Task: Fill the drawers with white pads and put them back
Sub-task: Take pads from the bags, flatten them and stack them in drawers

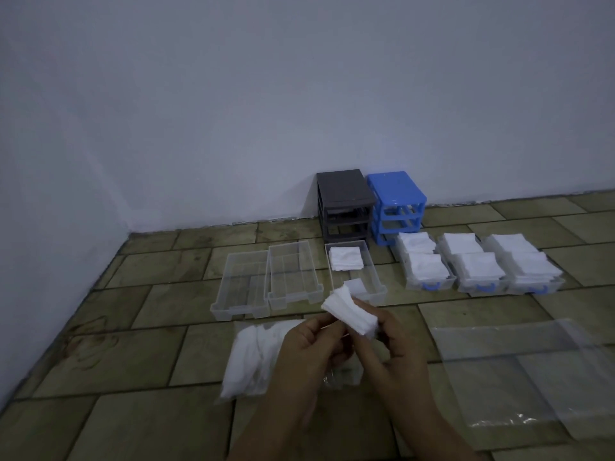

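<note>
Left hand (309,344) and right hand (389,341) both grip a pad stack (349,316), long axis running upper-left to lower-right.

Tiled floor (159,344) fills the lower frame, and at the wall right of centre stand a grey drawer frame (344,202) and a blue drawer frame (397,204) side by side. Below them sit three clear drawers (293,276), the rightmost holding pads, and three pad-filled drawers (479,264) at right. A bag of white pads (253,357) lies lower centre, empty clear bags (519,371) lower right.
</note>
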